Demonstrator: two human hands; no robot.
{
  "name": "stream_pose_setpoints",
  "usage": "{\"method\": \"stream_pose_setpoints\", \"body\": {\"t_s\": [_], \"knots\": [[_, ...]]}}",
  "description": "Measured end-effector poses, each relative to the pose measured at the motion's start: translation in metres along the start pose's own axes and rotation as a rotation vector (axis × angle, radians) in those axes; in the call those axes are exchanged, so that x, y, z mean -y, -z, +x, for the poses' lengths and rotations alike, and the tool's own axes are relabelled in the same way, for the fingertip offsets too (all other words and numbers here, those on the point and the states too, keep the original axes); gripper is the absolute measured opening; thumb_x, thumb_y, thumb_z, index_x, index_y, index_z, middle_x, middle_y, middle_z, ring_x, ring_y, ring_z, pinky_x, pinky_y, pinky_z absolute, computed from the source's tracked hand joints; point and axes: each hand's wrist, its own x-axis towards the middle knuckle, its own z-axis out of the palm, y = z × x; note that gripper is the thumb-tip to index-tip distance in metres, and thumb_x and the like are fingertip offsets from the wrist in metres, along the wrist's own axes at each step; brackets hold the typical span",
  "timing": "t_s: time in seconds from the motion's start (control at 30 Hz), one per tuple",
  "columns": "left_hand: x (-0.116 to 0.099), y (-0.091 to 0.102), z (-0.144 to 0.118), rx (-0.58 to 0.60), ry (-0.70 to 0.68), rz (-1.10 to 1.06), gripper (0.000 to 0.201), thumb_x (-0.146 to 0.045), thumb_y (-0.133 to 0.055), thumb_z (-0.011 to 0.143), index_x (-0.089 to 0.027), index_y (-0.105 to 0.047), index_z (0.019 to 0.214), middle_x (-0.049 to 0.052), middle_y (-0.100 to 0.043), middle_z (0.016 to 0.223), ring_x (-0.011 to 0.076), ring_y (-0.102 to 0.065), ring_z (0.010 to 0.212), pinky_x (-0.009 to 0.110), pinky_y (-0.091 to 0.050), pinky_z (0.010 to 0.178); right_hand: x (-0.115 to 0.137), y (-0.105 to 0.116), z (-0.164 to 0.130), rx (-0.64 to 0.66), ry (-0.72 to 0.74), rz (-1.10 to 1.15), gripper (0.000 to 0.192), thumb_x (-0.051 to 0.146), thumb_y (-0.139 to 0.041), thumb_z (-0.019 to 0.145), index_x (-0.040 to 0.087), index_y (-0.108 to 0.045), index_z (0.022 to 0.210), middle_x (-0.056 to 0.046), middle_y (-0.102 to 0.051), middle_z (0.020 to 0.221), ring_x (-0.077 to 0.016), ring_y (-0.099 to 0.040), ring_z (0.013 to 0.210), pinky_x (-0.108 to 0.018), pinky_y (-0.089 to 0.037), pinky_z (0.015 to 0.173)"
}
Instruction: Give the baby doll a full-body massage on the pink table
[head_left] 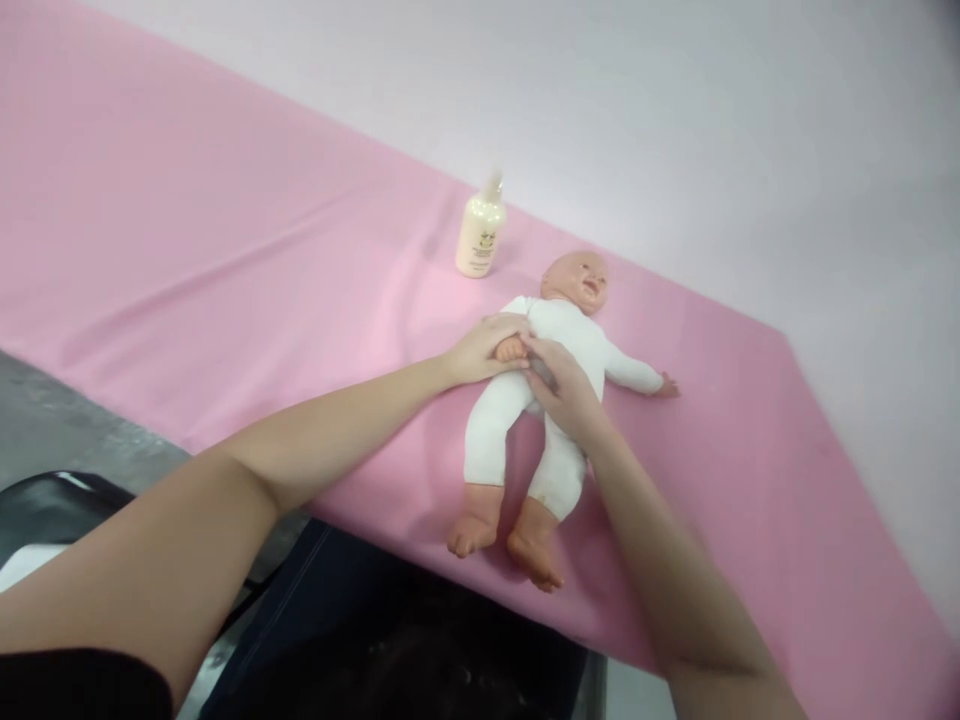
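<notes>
A baby doll (pixel 566 325) with a white cloth body lies on its back on the pink cloth, its head away from me and its bare feet toward me. My left hand (pixel 480 350) is closed around the doll's arm on the left, and the doll's small hand (pixel 511 349) shows between my fingers. Over the doll's lower belly, my right hand (pixel 566 390) is curled, with its fingertips at that same small hand. The doll's other arm (pixel 634 372) is stretched out to the right, untouched.
A cream-coloured pump bottle (pixel 480 235) stands upright beyond the doll, left of its head. The pink cloth (pixel 247 230) covers the table, against a pale wall (pixel 675 120). A black chair (pixel 64 510) is at the lower left.
</notes>
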Motion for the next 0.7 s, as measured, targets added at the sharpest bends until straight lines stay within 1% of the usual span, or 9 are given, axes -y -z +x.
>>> {"method": "stream_pose_setpoints", "body": {"t_s": [0.13, 0.2, 0.3, 0.37, 0.5, 0.7], "knots": [[0.0014, 0.0013, -0.0006, 0.014, 0.028, -0.024, 0.052, -0.061, -0.075, 0.071, -0.021, -0.068, 0.103, 0.012, -0.065, 0.118, 0.0350, -0.050, 0.124, 0.045, -0.030, 0.113, -0.0039, -0.0007, -0.0016, 0.007, -0.006, -0.030, 0.052, 0.020, -0.050, 0.094, 0.029, -0.045, 0.145, -0.007, -0.055, 0.140, -0.0252, -0.050, 0.129, -0.049, -0.039, 0.112], [0.0016, 0.0015, -0.0006, 0.020, 0.026, -0.007, 0.051, -0.062, -0.074, 0.071, -0.022, -0.068, 0.103, 0.012, -0.065, 0.118, 0.0353, -0.051, 0.123, 0.046, -0.030, 0.113, -0.0051, -0.0007, -0.0015, 0.010, -0.006, -0.027, 0.051, 0.020, -0.049, 0.094, 0.030, -0.045, 0.144, -0.007, -0.056, 0.138, -0.0251, -0.051, 0.128, -0.049, -0.039, 0.111], [0.0003, 0.0012, -0.0005, 0.027, 0.003, 0.055, 0.044, -0.056, -0.072, 0.076, -0.022, -0.067, 0.104, 0.011, -0.065, 0.117, 0.0343, -0.051, 0.124, 0.047, -0.028, 0.114, -0.0056, -0.0003, -0.0011, 0.015, -0.002, -0.017, 0.050, 0.019, -0.049, 0.094, 0.029, -0.048, 0.142, -0.007, -0.058, 0.136, -0.0245, -0.053, 0.126, -0.048, -0.040, 0.110], [-0.0012, 0.0007, -0.0004, 0.024, 0.021, 0.081, 0.039, -0.050, -0.074, 0.076, -0.022, -0.067, 0.103, 0.011, -0.066, 0.117, 0.0339, -0.050, 0.125, 0.046, -0.027, 0.115, -0.0052, -0.0001, -0.0010, 0.013, -0.006, -0.014, 0.049, 0.018, -0.048, 0.094, 0.028, -0.049, 0.141, -0.007, -0.058, 0.135, -0.0243, -0.053, 0.125, -0.048, -0.041, 0.109], [-0.0025, -0.0002, -0.0009, 0.008, 0.092, 0.054, 0.034, -0.042, -0.076, 0.075, -0.023, -0.068, 0.102, 0.010, -0.066, 0.116, 0.0339, -0.050, 0.125, 0.047, -0.026, 0.115, -0.0037, 0.0001, -0.0013, 0.013, -0.015, -0.009, 0.048, 0.019, -0.047, 0.094, 0.029, -0.048, 0.141, -0.007, -0.059, 0.134, -0.0246, -0.054, 0.123, -0.049, -0.041, 0.108], [0.0013, -0.0005, -0.0030, 0.011, 0.086, 0.053, 0.031, -0.031, -0.072, 0.076, -0.023, -0.068, 0.105, 0.010, -0.064, 0.120, 0.0317, -0.048, 0.128, 0.045, -0.024, 0.118, -0.0033, 0.0001, -0.0019, 0.005, -0.026, -0.014, 0.047, 0.018, -0.048, 0.094, 0.026, -0.049, 0.140, -0.008, -0.059, 0.133, -0.0238, -0.054, 0.123, -0.047, -0.040, 0.109]]}}
